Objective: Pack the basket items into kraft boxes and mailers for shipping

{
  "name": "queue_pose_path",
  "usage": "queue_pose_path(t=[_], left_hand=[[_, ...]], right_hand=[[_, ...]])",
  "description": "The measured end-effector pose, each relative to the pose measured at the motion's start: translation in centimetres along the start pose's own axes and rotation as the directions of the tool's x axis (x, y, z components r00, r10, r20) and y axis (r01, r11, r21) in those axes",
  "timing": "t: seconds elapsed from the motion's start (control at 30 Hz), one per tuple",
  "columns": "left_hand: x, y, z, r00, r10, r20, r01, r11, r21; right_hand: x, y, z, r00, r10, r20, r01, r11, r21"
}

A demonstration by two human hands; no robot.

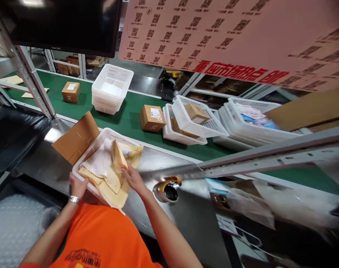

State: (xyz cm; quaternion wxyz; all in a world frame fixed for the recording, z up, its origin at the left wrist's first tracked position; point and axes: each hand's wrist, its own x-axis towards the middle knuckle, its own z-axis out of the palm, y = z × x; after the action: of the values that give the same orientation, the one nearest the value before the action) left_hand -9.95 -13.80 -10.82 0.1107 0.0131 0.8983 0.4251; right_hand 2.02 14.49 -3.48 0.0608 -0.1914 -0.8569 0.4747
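Note:
A white plastic basket sits on the steel worktop in front of me, filled with yellow padded envelopes and a clear plastic bag. My left hand, with a metal watch at the wrist, grips the basket's near rim. My right hand rests on the envelopes at the basket's right side, fingers curled on one upright envelope. A flattened cardboard box leans against the basket's left side.
A green conveyor belt runs behind, carrying two small cardboard boxes, a stack of white baskets and more baskets with parcels. A tape dispenser lies right of my hand. Bubble wrap is lower left. A metal rail crosses at right.

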Motion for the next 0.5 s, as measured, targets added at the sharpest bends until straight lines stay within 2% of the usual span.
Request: queue_pose_path(t=[0.1,0.17,0.23,0.3,0.4,0.47,0.5], left_hand=[[-0.8,0.4,-0.7,0.989,0.04,-0.143,-0.027,0.995,0.092],[-1.3,0.9,-1.4,0.978,0.176,-0.113,-0.157,0.974,0.164],[-1.4,1.6,-2.3,0.942,0.334,-0.024,-0.321,0.921,0.22],[-1.0,2.6,-3.1,0.877,0.475,0.071,-0.478,0.849,0.225],[0.3,4.6,-3.6,0.736,0.634,0.237,-0.675,0.711,0.197],[1.5,6.2,-3.3,0.639,0.651,0.41,-0.76,0.617,0.203],[2.1,6.9,-2.9,0.596,0.622,0.509,-0.787,0.579,0.213]], right_hand=[[-0.5,-1.0,2.6,0.981,-0.016,0.192,0.058,0.974,-0.217],[-0.6,-1.4,4.1,0.958,-0.017,0.286,0.117,0.934,-0.338],[-0.7,-1.6,5.0,0.941,-0.017,0.339,0.162,0.9,-0.404],[-0.7,-1.6,5.3,0.93,-0.023,0.368,0.188,0.888,-0.419],[-0.9,-1.6,4.7,0.917,-0.034,0.397,0.212,0.884,-0.416],[-1.6,-1.4,4.2,0.915,-0.043,0.4,0.224,0.881,-0.418],[-2.1,-1.3,4.0,0.917,-0.042,0.396,0.223,0.878,-0.424]])
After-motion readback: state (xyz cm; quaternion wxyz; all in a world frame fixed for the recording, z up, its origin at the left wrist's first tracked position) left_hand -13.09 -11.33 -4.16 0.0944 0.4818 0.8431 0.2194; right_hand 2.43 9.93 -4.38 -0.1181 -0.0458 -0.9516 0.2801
